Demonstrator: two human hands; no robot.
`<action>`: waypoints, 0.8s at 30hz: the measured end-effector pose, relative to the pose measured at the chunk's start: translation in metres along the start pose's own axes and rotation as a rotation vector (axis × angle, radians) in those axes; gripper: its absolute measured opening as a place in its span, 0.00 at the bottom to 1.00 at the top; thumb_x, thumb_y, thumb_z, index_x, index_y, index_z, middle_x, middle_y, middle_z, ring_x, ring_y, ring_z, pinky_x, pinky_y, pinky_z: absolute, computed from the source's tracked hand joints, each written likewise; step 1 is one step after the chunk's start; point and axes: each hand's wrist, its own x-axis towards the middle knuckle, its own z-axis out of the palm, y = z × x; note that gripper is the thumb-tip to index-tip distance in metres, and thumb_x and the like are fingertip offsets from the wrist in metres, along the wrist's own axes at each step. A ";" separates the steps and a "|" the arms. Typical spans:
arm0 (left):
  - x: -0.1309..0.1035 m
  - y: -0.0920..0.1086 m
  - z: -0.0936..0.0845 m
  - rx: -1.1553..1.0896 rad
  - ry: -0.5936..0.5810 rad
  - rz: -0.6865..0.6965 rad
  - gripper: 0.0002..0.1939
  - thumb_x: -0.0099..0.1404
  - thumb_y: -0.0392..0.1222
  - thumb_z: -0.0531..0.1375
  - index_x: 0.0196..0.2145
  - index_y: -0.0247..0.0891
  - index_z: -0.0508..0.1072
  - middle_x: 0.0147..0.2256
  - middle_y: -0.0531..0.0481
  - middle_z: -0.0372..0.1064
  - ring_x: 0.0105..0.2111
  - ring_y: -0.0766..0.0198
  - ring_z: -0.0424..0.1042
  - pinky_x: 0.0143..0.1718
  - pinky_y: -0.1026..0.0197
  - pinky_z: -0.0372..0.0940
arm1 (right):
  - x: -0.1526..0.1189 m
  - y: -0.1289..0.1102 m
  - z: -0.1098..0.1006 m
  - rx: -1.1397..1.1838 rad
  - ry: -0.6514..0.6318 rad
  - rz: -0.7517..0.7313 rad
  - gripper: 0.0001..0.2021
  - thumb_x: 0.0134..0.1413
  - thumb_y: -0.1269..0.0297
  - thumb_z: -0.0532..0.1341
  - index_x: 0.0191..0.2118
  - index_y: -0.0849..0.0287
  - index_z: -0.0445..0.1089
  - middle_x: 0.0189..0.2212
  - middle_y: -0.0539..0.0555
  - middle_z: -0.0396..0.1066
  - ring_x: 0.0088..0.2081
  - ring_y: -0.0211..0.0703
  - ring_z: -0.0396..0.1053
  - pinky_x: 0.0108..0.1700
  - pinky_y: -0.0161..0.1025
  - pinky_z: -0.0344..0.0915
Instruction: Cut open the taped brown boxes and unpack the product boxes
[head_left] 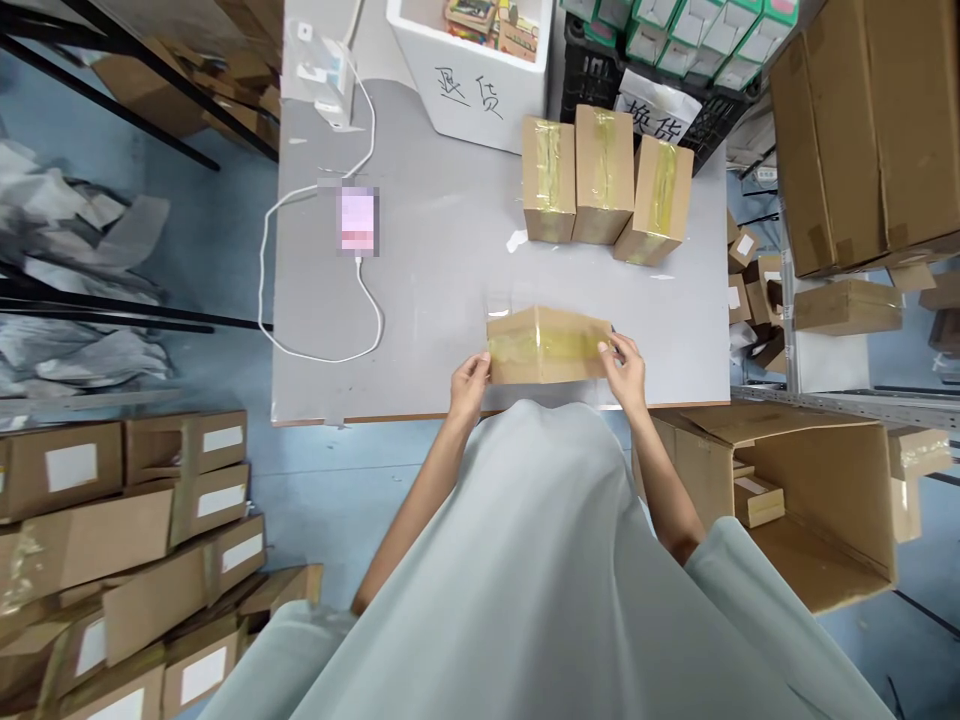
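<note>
A taped cardboard box (551,348) lies near the front edge of the table, directly before me. Yellowish clear tape runs along its length. My left hand (471,385) pinches its left end, thumb on the near face. At the other end, my right hand (624,368) grips the right edge, with a small dark item just showing by the fingertips that I cannot make out. Farther back stand three upright taped boxes: a left one (549,180), a middle one (603,175) and a right one (654,200).
A white bin (472,100) and a black crate (592,75) stand at the table's back. On the left are a power strip (324,75), a white cable (262,265) and a blurred-out phone-like device (358,220). An open carton (817,510) sits at right; boxes (135,540) are stacked at left.
</note>
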 end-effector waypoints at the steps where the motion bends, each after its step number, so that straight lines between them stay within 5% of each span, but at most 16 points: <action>1: -0.003 0.003 0.004 -0.003 -0.009 0.000 0.36 0.60 0.71 0.76 0.52 0.39 0.84 0.54 0.38 0.86 0.55 0.47 0.83 0.53 0.52 0.78 | -0.006 -0.013 0.005 0.008 -0.049 -0.046 0.31 0.72 0.34 0.67 0.64 0.52 0.85 0.68 0.64 0.80 0.72 0.60 0.75 0.71 0.57 0.77; 6: -0.018 0.028 0.019 0.017 -0.028 0.076 0.34 0.61 0.62 0.79 0.55 0.36 0.86 0.57 0.34 0.85 0.59 0.43 0.84 0.61 0.45 0.79 | -0.017 -0.054 0.026 0.041 -0.125 -0.052 0.34 0.72 0.32 0.68 0.71 0.48 0.82 0.76 0.59 0.74 0.80 0.61 0.67 0.84 0.61 0.61; 13: -0.030 0.067 -0.011 0.103 0.048 0.259 0.32 0.63 0.61 0.78 0.57 0.36 0.89 0.56 0.37 0.87 0.56 0.42 0.85 0.61 0.43 0.81 | -0.017 -0.049 0.042 0.260 -0.215 0.065 0.44 0.67 0.26 0.68 0.73 0.56 0.80 0.77 0.62 0.73 0.78 0.61 0.70 0.77 0.55 0.74; 17: -0.030 0.071 -0.025 0.142 0.094 0.228 0.32 0.59 0.60 0.80 0.53 0.36 0.91 0.53 0.38 0.88 0.54 0.41 0.86 0.62 0.40 0.81 | -0.020 -0.039 0.057 0.285 -0.243 0.095 0.45 0.64 0.24 0.69 0.70 0.58 0.83 0.73 0.63 0.77 0.75 0.64 0.75 0.76 0.59 0.74; 24: -0.021 0.057 -0.015 0.094 0.088 0.207 0.32 0.60 0.66 0.80 0.48 0.35 0.91 0.50 0.39 0.88 0.51 0.43 0.87 0.59 0.37 0.83 | -0.006 -0.023 0.046 0.264 -0.252 0.110 0.42 0.65 0.28 0.71 0.68 0.58 0.84 0.69 0.62 0.81 0.68 0.65 0.81 0.74 0.60 0.77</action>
